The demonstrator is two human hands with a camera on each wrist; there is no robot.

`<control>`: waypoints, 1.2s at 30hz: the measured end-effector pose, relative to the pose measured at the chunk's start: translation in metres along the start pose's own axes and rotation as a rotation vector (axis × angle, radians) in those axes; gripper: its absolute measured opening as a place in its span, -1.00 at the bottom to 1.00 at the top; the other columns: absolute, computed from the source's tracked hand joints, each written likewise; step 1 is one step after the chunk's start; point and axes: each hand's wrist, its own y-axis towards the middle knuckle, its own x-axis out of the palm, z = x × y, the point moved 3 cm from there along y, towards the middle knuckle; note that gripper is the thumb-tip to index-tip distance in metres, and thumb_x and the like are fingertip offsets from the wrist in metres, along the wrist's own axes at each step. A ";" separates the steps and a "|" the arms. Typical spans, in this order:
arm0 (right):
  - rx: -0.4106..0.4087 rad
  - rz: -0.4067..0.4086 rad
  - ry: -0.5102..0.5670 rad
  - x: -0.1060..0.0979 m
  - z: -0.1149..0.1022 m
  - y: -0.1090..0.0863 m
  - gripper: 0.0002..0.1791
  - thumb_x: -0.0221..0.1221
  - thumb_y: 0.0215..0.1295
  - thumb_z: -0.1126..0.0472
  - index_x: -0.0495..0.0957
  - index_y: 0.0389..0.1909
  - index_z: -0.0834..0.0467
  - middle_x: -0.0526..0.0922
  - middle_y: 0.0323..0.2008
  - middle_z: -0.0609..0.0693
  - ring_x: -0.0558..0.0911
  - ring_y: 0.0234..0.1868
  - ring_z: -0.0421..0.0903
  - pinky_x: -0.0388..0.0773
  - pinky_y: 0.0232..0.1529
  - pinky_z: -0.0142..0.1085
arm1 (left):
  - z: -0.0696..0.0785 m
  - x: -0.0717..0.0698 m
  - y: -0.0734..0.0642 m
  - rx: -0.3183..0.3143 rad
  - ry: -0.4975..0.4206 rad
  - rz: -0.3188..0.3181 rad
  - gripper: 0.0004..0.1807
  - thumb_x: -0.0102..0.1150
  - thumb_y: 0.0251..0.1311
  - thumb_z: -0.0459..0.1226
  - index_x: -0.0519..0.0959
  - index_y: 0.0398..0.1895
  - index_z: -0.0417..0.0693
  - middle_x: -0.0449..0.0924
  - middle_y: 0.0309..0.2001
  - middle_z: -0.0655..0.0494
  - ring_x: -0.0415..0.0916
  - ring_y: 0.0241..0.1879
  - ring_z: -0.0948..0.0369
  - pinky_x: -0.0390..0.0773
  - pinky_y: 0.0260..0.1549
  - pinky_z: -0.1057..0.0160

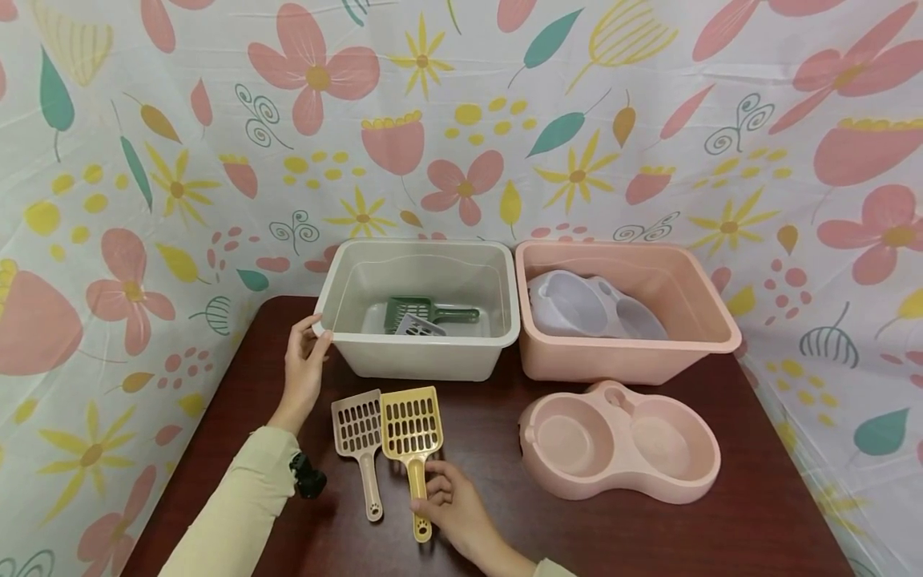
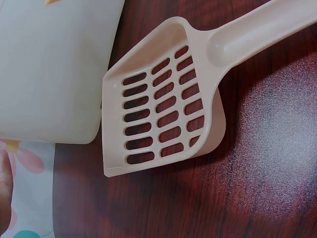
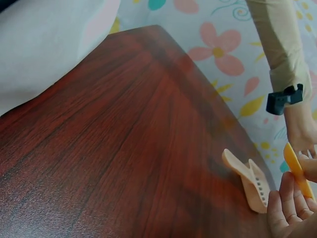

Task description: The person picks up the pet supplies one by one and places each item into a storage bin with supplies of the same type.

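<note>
My right hand [image 1: 461, 509] grips the handle of a yellow litter scoop [image 1: 413, 425], slotted head pointing away from me. Only its yellow handle [image 3: 296, 168] shows in the right wrist view, between thumb and fingers. With thumb and fingertips, my left hand [image 1: 304, 365] holds the near-left corner of a pale grey litter box [image 1: 418, 357] at its rim. A beige litter scoop [image 1: 358, 429] lies on the table just left of the yellow one. Inside the grey box lie a dark green scoop [image 1: 454, 315] and a light grey scoop [image 1: 418, 326], partly hidden by the front wall.
Right of the grey box stands a pink litter box [image 1: 606, 361] with a grey-lilac double bowl [image 1: 577, 300] inside. In front of it sits a pink double pet bowl [image 1: 620, 457]. A flower-patterned cloth [image 1: 461, 96] backs the dark red wooden table [image 1: 476, 433].
</note>
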 end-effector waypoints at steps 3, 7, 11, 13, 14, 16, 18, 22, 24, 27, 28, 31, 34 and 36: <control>0.007 -0.005 0.003 0.000 -0.003 -0.002 -0.39 0.35 0.13 0.47 0.37 0.21 0.43 0.59 -0.38 0.01 0.55 -0.38 -0.11 0.50 -0.37 -0.43 | 0.001 0.000 0.000 0.001 0.001 -0.004 -0.53 -0.04 0.49 -0.34 0.24 0.38 -0.29 0.40 0.01 0.09 0.40 -0.01 0.06 0.41 -0.17 0.37; 0.007 -0.014 0.009 0.001 -0.008 -0.004 -0.39 0.34 0.14 0.48 0.36 0.22 0.43 0.58 -0.37 0.01 0.55 -0.37 -0.11 0.50 -0.35 -0.42 | -0.002 -0.001 0.000 -0.004 -0.009 -0.011 -0.53 -0.04 0.49 -0.33 0.24 0.39 -0.26 0.39 0.02 0.12 0.41 -0.03 0.17 0.41 -0.14 0.29; 0.008 -0.028 0.009 0.001 -0.015 -0.008 -0.39 0.33 0.16 0.47 0.35 0.23 0.43 0.57 -0.36 0.00 0.54 -0.37 -0.12 0.50 -0.35 -0.42 | -0.006 -0.003 0.001 -0.024 -0.024 -0.014 -0.53 -0.03 0.49 -0.33 0.25 0.40 -0.21 0.38 0.00 0.19 0.40 -0.04 0.26 0.41 -0.13 0.31; 0.004 -0.035 0.015 0.000 -0.018 -0.009 -0.38 0.33 0.16 0.47 0.35 0.24 0.43 0.56 -0.36 0.00 0.53 -0.36 -0.13 0.50 -0.34 -0.42 | -0.006 -0.003 0.000 -0.024 -0.021 -0.013 -0.53 -0.03 0.49 -0.33 0.25 0.40 -0.21 0.39 0.02 0.13 0.40 -0.05 0.29 0.41 -0.15 0.35; -0.002 -0.036 0.018 0.000 -0.020 -0.010 -0.38 0.33 0.16 0.47 0.35 0.24 0.43 0.57 -0.36 0.00 0.53 -0.37 -0.14 0.50 -0.34 -0.43 | -0.005 -0.003 0.000 -0.019 -0.018 -0.013 -0.53 -0.03 0.49 -0.33 0.25 0.40 -0.22 0.39 0.04 0.06 0.40 -0.05 0.31 0.40 -0.15 0.36; -0.016 -0.037 0.022 0.000 -0.023 -0.011 -0.38 0.34 0.15 0.46 0.35 0.24 0.43 0.57 -0.35 0.00 0.54 -0.37 -0.15 0.50 -0.33 -0.43 | -0.003 -0.002 0.000 -0.006 -0.010 -0.014 -0.53 -0.04 0.49 -0.33 0.24 0.40 -0.25 0.38 0.09 -0.10 0.39 -0.05 0.32 0.39 -0.15 0.37; -0.025 -0.038 0.027 -0.001 -0.026 -0.012 -0.38 0.34 0.15 0.46 0.35 0.23 0.43 0.57 -0.35 0.00 0.54 -0.37 -0.16 0.50 -0.33 -0.44 | -0.001 -0.001 -0.001 0.002 0.000 -0.014 -0.53 -0.04 0.49 -0.33 0.23 0.39 -0.28 0.36 0.13 -0.21 0.39 -0.06 0.32 0.39 -0.15 0.37; -0.032 -0.032 0.034 -0.002 -0.031 -0.013 -0.37 0.34 0.15 0.45 0.35 0.24 0.43 0.57 -0.35 -0.01 0.54 -0.36 -0.17 0.50 -0.31 -0.44 | 0.003 0.000 -0.001 0.003 0.011 -0.012 -0.53 -0.05 0.49 -0.33 0.23 0.38 -0.31 0.34 0.13 -0.24 0.39 -0.08 0.35 0.39 -0.13 0.31; -0.031 -0.031 0.040 -0.003 -0.034 -0.013 -0.37 0.35 0.15 0.45 0.34 0.24 0.43 0.57 -0.34 -0.01 0.54 -0.35 -0.17 0.51 -0.30 -0.44 | 0.003 0.000 -0.001 0.002 0.013 -0.010 -0.53 -0.05 0.49 -0.34 0.23 0.38 -0.31 0.36 0.11 -0.18 0.39 -0.08 0.36 0.39 -0.11 0.25; -0.033 -0.034 0.055 -0.003 -0.038 -0.014 -0.35 0.34 0.16 0.45 0.32 0.26 0.43 0.57 -0.33 0.00 0.54 -0.34 -0.17 0.51 -0.28 -0.44 | 0.003 0.000 -0.001 0.000 0.013 -0.009 -0.53 -0.05 0.49 -0.34 0.23 0.38 -0.30 0.37 0.08 -0.10 0.39 -0.08 0.36 0.39 -0.09 0.19; -0.032 -0.035 0.057 -0.003 -0.039 -0.014 -0.35 0.34 0.17 0.44 0.32 0.27 0.43 0.57 -0.33 0.00 0.54 -0.33 -0.17 0.51 -0.28 -0.44 | 0.003 0.000 -0.001 -0.001 0.011 -0.009 -0.53 -0.05 0.49 -0.34 0.23 0.38 -0.30 0.37 0.08 -0.09 0.39 -0.08 0.35 0.39 -0.08 0.17; -0.036 -0.034 0.055 -0.004 -0.043 -0.015 -0.34 0.35 0.18 0.43 0.32 0.27 0.43 0.57 -0.32 -0.01 0.55 -0.33 -0.17 0.50 -0.28 -0.44 | 0.002 0.000 -0.001 -0.005 0.008 -0.013 -0.53 -0.05 0.49 -0.34 0.22 0.39 -0.30 0.36 0.10 -0.11 0.39 -0.07 0.35 0.39 -0.09 0.21; -0.045 -0.037 0.056 -0.004 -0.047 -0.016 -0.35 0.36 0.18 0.41 0.32 0.26 0.43 0.57 -0.32 -0.02 0.55 -0.33 -0.18 0.51 -0.28 -0.44 | 0.001 0.000 0.000 -0.008 0.007 -0.011 -0.53 -0.05 0.49 -0.34 0.23 0.39 -0.30 0.37 0.07 -0.04 0.40 -0.07 0.34 0.40 -0.11 0.28; -0.058 -0.038 0.047 -0.004 -0.050 -0.016 -0.35 0.36 0.18 0.39 0.33 0.26 0.43 0.57 -0.32 -0.02 0.56 -0.33 -0.19 0.51 -0.27 -0.44 | 0.001 0.000 0.000 -0.007 0.008 -0.007 -0.53 -0.05 0.48 -0.34 0.23 0.38 -0.30 0.38 0.03 0.05 0.41 -0.06 0.29 0.41 -0.12 0.29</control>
